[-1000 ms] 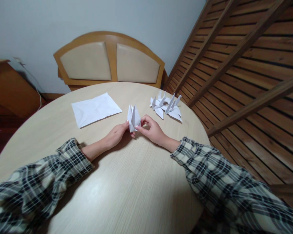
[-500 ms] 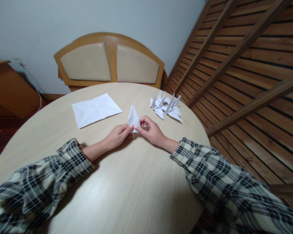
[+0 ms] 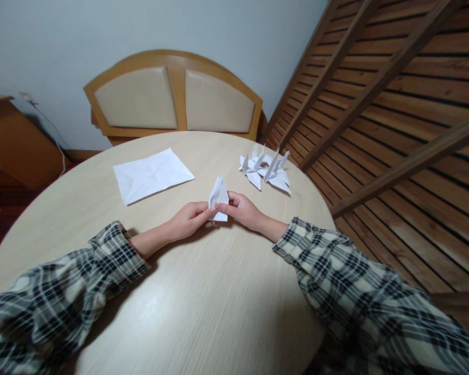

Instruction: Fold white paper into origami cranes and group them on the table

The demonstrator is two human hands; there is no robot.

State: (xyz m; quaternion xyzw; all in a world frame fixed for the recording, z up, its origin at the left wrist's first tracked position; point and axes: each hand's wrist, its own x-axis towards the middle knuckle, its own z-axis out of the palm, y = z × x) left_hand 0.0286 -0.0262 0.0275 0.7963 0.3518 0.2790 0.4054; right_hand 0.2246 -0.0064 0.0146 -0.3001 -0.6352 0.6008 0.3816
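Note:
A small folded white paper piece (image 3: 219,197) stands upright between my two hands over the middle of the round table (image 3: 203,302). My left hand (image 3: 189,217) pinches its lower left edge with closed fingers. From the other side my right hand (image 3: 240,208) pinches its lower right edge, fingers curled. Both forearms, in plaid sleeves, rest on the tabletop.
A flat creased white sheet (image 3: 151,174) lies to the far left of my hands. A cluster of finished white paper cranes (image 3: 266,171) sits at the far right near the table edge. A wooden chair (image 3: 174,99) stands behind the table; slatted wood panels (image 3: 394,114) run along the right.
The paper piece has been pressed narrower and tilted slightly right. My fingers have closed in together on its base.

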